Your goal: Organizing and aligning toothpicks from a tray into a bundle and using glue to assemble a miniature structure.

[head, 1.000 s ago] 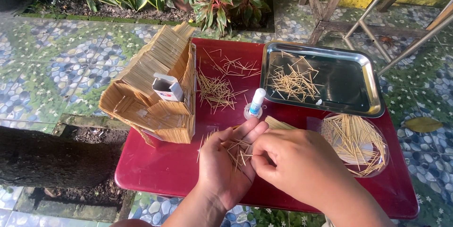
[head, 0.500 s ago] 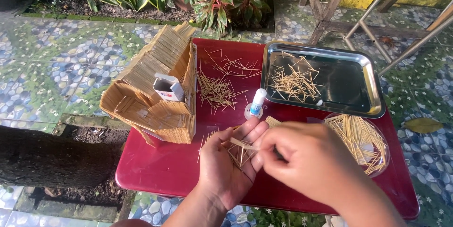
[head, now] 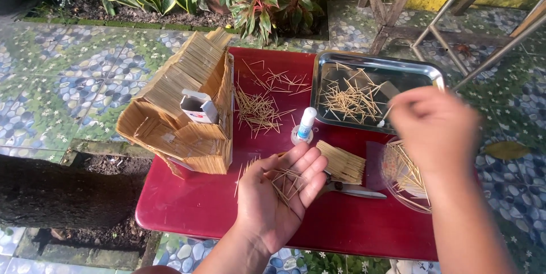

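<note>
My left hand lies palm up over the red table, cradling several toothpicks in its palm. My right hand is blurred and raised at the right, above a round clear dish of toothpicks and beside the metal tray. Its fingers are pinched, and a thin toothpick pokes from their tips towards the tray. A house model made of toothpicks stands to the left of my left hand.
A white glue bottle stands mid-table, with a flat panel of joined toothpicks and scissors beside it. Loose toothpicks lie behind. A small white box sits on the model. Plants and wooden and metal legs stand at the back.
My right hand has lifted off my left palm and swung right and up towards the tray. The left hand stays palm up with its toothpicks, and its fingers have spread.
</note>
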